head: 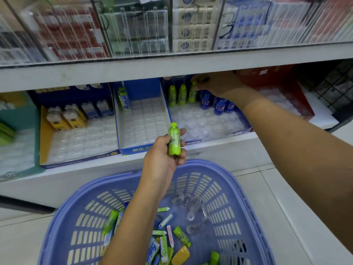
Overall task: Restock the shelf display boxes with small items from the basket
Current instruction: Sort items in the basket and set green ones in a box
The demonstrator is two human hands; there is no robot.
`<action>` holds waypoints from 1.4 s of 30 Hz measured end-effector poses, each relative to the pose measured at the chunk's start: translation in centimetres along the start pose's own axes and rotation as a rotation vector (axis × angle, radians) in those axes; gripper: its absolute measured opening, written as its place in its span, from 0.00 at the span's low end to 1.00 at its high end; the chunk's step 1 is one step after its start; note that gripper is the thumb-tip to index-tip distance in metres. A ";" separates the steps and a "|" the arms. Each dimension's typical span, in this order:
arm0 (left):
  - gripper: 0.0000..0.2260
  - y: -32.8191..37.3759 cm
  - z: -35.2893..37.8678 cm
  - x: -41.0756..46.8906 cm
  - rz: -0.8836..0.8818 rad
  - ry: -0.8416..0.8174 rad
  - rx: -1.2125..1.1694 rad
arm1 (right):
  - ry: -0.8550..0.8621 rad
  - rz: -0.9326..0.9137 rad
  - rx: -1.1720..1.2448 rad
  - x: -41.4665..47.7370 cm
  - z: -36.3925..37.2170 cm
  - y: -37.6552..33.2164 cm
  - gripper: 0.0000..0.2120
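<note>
Green mini bottle (174, 141), capped and upright, sits at the centre of the frame. The fingers (181, 157) of the left hand (162, 159) are curled round its lower body, with one fingertip against its upper side. It hangs above the far rim of the basket (191, 163), in front of the shelf edge, and is not yet in any box.

Higher up, right of centre, the fingers (196, 84) of the right hand (215, 83) pinch the cap end of another green bottle (192, 93). This is the third in a row standing at the back of the blue display box (219, 133). Whether it is fully seated in its socket I cannot tell. Blue bottles (219, 106) stand just beside the row, and the clear socket tray (200, 123) in front of them is unfilled. Mixed packets and a lying green bottle (181, 236) are in the basket at the bottom of the frame.

The held bottle looks like light, stiff plastic with a smooth label that is probably a little slippery. A light hold should carry it without crushing it. For seating it, the cap or shoulder seems the better place to hold, since that leaves the base free to drop into a socket beside its neighbours. The thin tray may flex, so gentle pressure is likely enough.
</note>
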State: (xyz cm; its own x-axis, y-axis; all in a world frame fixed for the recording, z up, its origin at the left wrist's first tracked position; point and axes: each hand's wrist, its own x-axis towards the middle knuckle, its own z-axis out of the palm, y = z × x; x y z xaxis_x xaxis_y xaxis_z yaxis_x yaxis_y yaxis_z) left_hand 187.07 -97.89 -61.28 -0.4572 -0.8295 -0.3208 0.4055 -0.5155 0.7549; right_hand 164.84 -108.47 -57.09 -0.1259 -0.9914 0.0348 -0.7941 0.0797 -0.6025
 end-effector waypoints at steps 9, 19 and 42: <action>0.08 0.5 0.2 -1.0 0.131 0.036 0.176 | -0.100 0.006 -0.177 0.0 -0.4 -1.7 0.18; 0.10 0.6 0.2 -2.3 0.291 0.099 0.244 | -0.157 -0.017 0.249 -7.4 -1.3 -5.9 0.10; 0.25 -3.1 -0.3 -0.9 0.578 -0.052 1.645 | 0.085 -0.129 -0.043 -3.6 4.9 -4.6 0.14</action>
State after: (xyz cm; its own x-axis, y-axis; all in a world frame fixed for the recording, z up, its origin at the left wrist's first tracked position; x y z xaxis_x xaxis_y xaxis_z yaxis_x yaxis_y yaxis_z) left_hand 186.46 -95.59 -63.44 -0.5923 -0.7879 0.1685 -0.6314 0.5838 0.5104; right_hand 171.89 -105.80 -58.35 -0.0700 -0.9815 0.1780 -0.8317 -0.0411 -0.5537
